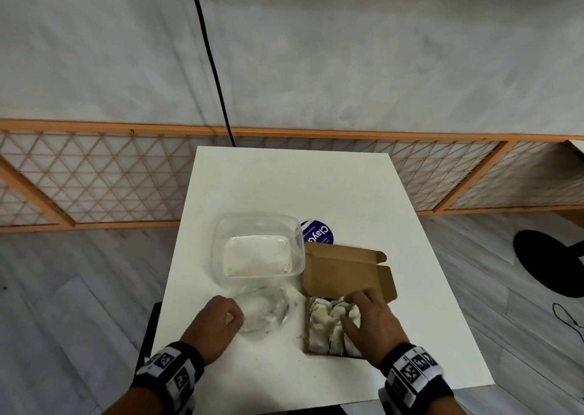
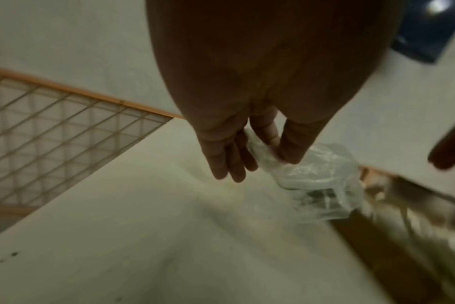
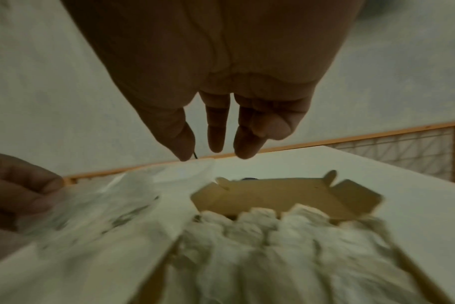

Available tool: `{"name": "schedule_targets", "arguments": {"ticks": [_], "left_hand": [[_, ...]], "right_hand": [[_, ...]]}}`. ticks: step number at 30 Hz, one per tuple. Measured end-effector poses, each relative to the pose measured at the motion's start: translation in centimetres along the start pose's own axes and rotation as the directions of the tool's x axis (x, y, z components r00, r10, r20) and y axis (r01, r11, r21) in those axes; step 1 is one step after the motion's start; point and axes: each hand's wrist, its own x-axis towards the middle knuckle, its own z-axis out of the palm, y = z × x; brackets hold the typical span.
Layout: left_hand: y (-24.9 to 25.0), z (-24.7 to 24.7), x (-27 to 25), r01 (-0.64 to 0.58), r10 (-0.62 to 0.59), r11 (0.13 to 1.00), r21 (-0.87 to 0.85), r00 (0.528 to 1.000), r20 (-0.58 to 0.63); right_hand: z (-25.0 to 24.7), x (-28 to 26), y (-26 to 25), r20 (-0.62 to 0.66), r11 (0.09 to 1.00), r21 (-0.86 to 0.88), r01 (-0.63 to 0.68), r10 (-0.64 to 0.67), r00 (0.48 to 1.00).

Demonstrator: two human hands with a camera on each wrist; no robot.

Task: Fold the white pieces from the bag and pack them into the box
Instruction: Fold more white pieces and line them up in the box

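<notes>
Head view: box [image 1: 319, 291] sits lower right of centre on the desk [image 1: 316, 187], lid flap open toward the top of frame, long axis running roughly top to bottom. White pieces [image 1: 325, 320] lie packed side by side in its tray, filling what shows of it. Right hand [image 1: 368, 323] lies over the tray's right half, fingers spread and loosely bent across the pieces; whether it presses them or pinches one, can't tell. Bag [image 1: 265, 312] is flat on the desk just left of the box; left hand [image 1: 221, 323] is at its left edge, fingers curled onto the plastic. Clear tub [image 1: 259, 247] sits above the bag, blue label [image 1: 317, 233] beside it and behind the lid. Bare desk lies toward the top of frame; the near desk edge is close below the box.

Left wrist view: left hand [image 2: 247, 133] pinches the crumpled bag [image 2: 322, 181] between thumb and forefinger, the other fingers straight. Bag trails toward lower right, up against the box wall [image 2: 382, 253]. Blurred; can't tell if any piece remains inside.

Right wrist view: right hand [image 3: 221, 123] has fingers apart, nothing visibly between them. White pieces [image 3: 273, 236] are directly below, lid flap [image 3: 286, 193] beyond. Bag [image 3: 117, 195] and left hand [image 3: 16, 185] at left of frame. Judgement: packing looks near done; the right hand is nearest the lid flap for closing.
</notes>
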Motion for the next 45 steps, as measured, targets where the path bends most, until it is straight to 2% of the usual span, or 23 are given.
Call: {"name": "schedule_targets", "arguments": {"ticks": [3,5,10,16,19,21,23,25,26,28,29,30,31,32,34,35,36,38,40,41,43,44,45], "left_hand": [[2.0,-1.9,-0.6,0.07,-0.081,0.958,-0.279,0.996,-0.028],[4.1,-3.4,-1.2,0.063,-0.088,0.912,-0.404,0.995,-0.042],[8.3,-6.4,-3.3,-0.062,0.017,0.91,-0.41,0.993,-0.114],[11.2,-8.5,-5.0,-0.225,0.154,0.916,-0.332,0.962,-0.227],[12.4,-9.3,-5.4,-0.245,0.171,0.84,-0.485,0.966,-0.192],[12.9,-9.6,-5.5,-0.204,0.138,0.775,-0.598,0.978,-0.155],[13.5,-10.1,-5.5,-0.097,0.056,0.624,-0.775,0.995,-0.08],[13.9,-10.5,-5.1,0.049,0.007,0.274,-0.961,0.999,0.053],[14.1,-10.7,-4.9,0.104,0.013,0.106,-0.989,0.994,0.106],[14.2,-11.2,-4.6,0.147,0.065,-0.061,-0.987,0.988,0.143],[14.2,-11.4,-4.5,0.136,0.078,-0.089,-0.987,0.989,0.129],[14.4,-11.6,-4.6,0.117,0.063,-0.091,-0.989,0.992,0.112],[14.5,-11.7,-4.6,0.075,0.016,-0.036,-0.997,0.997,0.075],[14.6,-11.7,-4.6,0.007,-0.033,0.099,-0.995,0.999,0.004],[14.6,-11.7,-4.8,-0.173,-0.077,0.545,-0.82,0.964,-0.255],[14.5,-11.7,-5.1,-0.27,-0.021,0.697,-0.664,0.919,-0.395],[14.3,-11.7,-5.5,-0.361,0.078,0.764,-0.535,0.874,-0.479],[14.3,-11.8,-6.4,-0.505,0.311,0.771,-0.388,0.83,-0.463],[14.4,-11.6,-7.0,-0.548,0.48,0.792,-0.268,0.831,-0.28],[14.3,-11.5,-7.0,-0.559,0.518,0.808,-0.187,0.825,-0.225],[14.0,-11.1,-6.9,-0.577,0.556,0.817,-0.019,0.795,-0.242],[13.9,-11.1,-6.7,-0.573,0.556,0.819,0.028,0.782,-0.28],[13.9,-11.1,-6.6,-0.562,0.545,0.826,0.043,0.775,-0.32]], "right_hand": [[-0.2,0.3,-3.3,0.001,0.976,0.181,0.121,-0.123,0.992],[-1.0,0.5,-6.2,0.034,0.928,0.329,0.177,-0.199,0.979],[-3.5,0.2,-12.4,0.13,0.756,0.642,0.13,-0.274,0.953],[-3.8,1.0,-15.8,0.142,0.495,0.867,-0.063,-0.124,0.982],[-3.8,2.1,-16.6,0.118,0.313,0.946,-0.089,-0.076,0.99],[-3.7,2.7,-16.7,0.097,0.27,0.96,-0.071,-0.085,0.992],[-4.6,2.6,-17.6,0.095,0.291,0.955,-0.049,-0.144,0.985],[-5.7,2.3,-18.6,0.109,0.308,0.95,-0.051,-0.176,0.978],[-6.0,2.2,-19.0,0.092,0.331,0.943,-0.025,-0.188,0.978],[-6.3,2.4,-19.5,0.022,0.424,0.904,0.058,-0.183,0.983],[-6.4,2.6,-19.7,-0.008,0.484,0.87,0.094,-0.178,0.984],[-6.3,2.9,-19.7,-0.027,0.541,0.833,0.119,-0.175,0.984],[-6.3,3.1,-19.8,-0.044,0.573,0.809,0.131,-0.163,0.986],[-6.1,3.3,-19.7,-0.056,0.605,0.786,0.129,-0.138,0.989],[-5.9,3.7,-19.6,-0.07,0.685,0.72,0.113,-0.089,0.994],[-5.9,4.0,-19.7,-0.077,0.712,0.695,0.103,-0.068,0.995],[-5.9,4.1,-19.7,-0.072,0.708,0.701,0.084,-0.047,0.996],[-6.2,4.0,-20.0,0.0,0.677,0.736,0.02,-0.03,1.0],[-6.4,3.6,-20.6,0.092,0.611,0.79,-0.053,-0.033,0.995],[-6.6,3.3,-21.1,0.163,0.471,0.874,-0.12,-0.051,0.985],[-7.2,2.8,-22.1,0.257,0.158,0.959,-0.233,-0.153,0.954],[-7.7,2.3,-22.6,0.262,0.096,0.964,-0.247,-0.205,0.943],[-7.8,1.9,-22.8,0.252,0.081,0.968,-0.239,-0.254,0.934]]}}
